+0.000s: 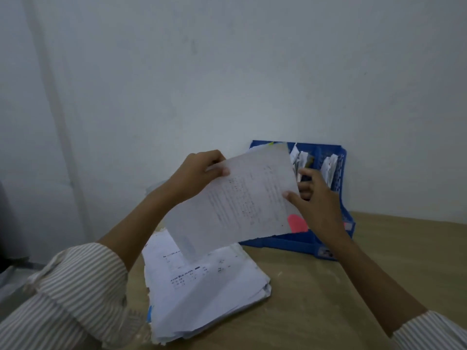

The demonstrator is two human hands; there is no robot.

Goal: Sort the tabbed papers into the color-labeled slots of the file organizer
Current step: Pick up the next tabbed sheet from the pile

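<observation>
Both hands hold a printed white sheet (242, 200) up in front of the blue file organizer (338, 223). My left hand (199, 173) pinches the sheet's upper left edge. My right hand (316, 200) grips its right edge, thumb on the front. A pink tab (298, 223) sticks out at the sheet's lower right corner. The organizer's slots hold folded papers (328, 168) at the upper right; the sheet hides its left part. A thick stack of papers (202, 294) lies on the wooden table (328, 299) below the sheet, with a blue tab (150, 313) at its left edge.
The organizer stands against a pale wall (227, 72) at the table's back. The table's left edge runs beside the stack. A dark object (7, 223) shows at the far left, off the table.
</observation>
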